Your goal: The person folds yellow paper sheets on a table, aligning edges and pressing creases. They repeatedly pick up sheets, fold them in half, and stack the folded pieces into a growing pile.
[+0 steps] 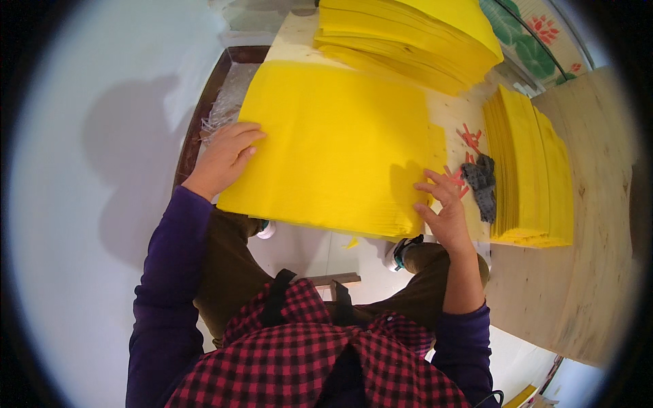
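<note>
A stack of yellow sheets (333, 143), which look like paper or thin cloth, lies on the wooden board in front of me. My left hand (228, 155) rests at the stack's left edge, its fingers stretched out over the top sheet. At the lower right corner is my right hand (443, 204), with thumb and fingers spread apart. Its fingertips are at the right edge of the stack, and I cannot tell whether they touch it. Neither hand grips anything.
A taller yellow stack (408, 41) stands at the back, and another (527, 170) at the right. Between them and my right hand lie a dark grey cloth (483, 187) and red strips (469, 136). A dark-rimmed tray (198, 115) with clear plastic sits left, beside the wall (88, 204).
</note>
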`<state>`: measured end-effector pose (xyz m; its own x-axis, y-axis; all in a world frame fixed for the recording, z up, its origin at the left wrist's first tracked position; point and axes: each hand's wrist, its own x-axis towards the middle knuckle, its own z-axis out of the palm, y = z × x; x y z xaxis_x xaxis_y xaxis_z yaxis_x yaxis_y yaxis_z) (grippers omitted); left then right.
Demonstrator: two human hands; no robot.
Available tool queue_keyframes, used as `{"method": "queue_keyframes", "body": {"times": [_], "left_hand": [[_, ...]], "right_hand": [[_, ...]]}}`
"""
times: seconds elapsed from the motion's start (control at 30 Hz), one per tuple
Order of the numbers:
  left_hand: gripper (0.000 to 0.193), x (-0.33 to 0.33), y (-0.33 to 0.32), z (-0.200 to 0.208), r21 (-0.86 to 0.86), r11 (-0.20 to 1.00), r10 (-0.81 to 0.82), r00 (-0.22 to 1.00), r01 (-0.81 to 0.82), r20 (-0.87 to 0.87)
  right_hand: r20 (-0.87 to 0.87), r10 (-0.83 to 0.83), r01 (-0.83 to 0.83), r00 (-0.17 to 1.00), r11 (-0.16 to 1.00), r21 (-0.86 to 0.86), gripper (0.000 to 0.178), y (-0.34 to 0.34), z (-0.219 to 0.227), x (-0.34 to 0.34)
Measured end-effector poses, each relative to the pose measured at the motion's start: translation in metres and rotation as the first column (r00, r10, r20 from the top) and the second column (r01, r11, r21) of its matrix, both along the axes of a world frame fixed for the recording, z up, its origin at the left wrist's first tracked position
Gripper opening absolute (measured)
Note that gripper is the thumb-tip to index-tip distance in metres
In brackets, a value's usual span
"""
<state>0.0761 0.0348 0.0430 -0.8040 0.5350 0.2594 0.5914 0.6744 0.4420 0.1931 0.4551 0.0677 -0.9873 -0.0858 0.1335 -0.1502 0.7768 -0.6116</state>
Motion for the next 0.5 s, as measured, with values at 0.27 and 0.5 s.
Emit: {"method": "queue_keyframes", "body": {"times": [0.27, 0.5], "left_hand": [[0.026, -0.0014, 0.0012, 0.0005, 0.039, 0.999, -0.013, 0.998, 0.015, -0.056], [0.024, -0.0017, 0.0021, 0.0026, 0.048, 0.999, -0.01, 1.0, 0.011, -0.029]], "right_hand": [[0.004, 0.0, 0.001, 1.0, 0.997, -0.075, 0.028, -0.002, -0.0036, 0.0001], [-0.121, 0.056, -0.054, 0.991, 0.998, 0.019, 0.017, -0.003, -0.006, -0.0012]]}}
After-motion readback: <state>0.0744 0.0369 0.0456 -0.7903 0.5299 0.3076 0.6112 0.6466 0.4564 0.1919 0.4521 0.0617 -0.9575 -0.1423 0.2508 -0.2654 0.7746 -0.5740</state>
